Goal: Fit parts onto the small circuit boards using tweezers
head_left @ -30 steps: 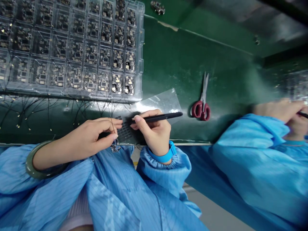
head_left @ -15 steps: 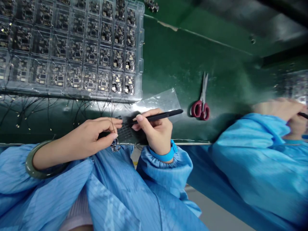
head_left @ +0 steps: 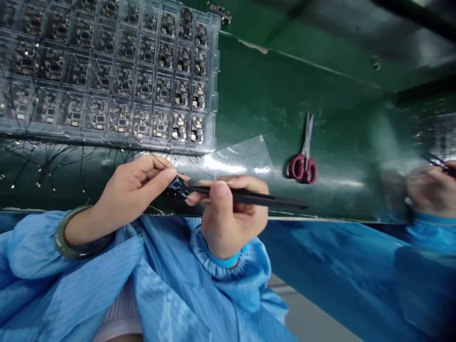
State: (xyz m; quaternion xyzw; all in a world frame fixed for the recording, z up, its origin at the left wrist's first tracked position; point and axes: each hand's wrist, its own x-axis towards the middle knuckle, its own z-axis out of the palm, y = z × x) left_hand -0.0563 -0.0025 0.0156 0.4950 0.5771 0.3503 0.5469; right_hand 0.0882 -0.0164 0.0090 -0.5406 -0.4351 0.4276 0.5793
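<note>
The cuffs of my blue smock [head_left: 171, 289] gather above a green bangle [head_left: 66, 243] on one wrist and a blue band [head_left: 223, 261] on the other. At the near edge of a green workbench [head_left: 263, 99], my left hand [head_left: 133, 190] pinches a small circuit board [head_left: 177, 185] between thumb and fingers, holding it between my two hands. My right hand [head_left: 240, 216] grips a slim black tool [head_left: 265, 198] like a pen, its narrow end at the board's side; whether the tip touches, I cannot tell. Just past my fingers lies a clear plastic sheet [head_left: 242, 159], and black wires [head_left: 81, 159] with pale tips trail toward me from a clear compartment tray [head_left: 214, 66] filled with rows of similar boards. Red-handled scissors [head_left: 306, 159] rest to the right, blades slightly parted and pointing away. At far right, a co-worker's blurred hand [head_left: 431, 192] holds a dark implement. Small metal parts [head_left: 221, 13] sit beyond the tray's corner.
</note>
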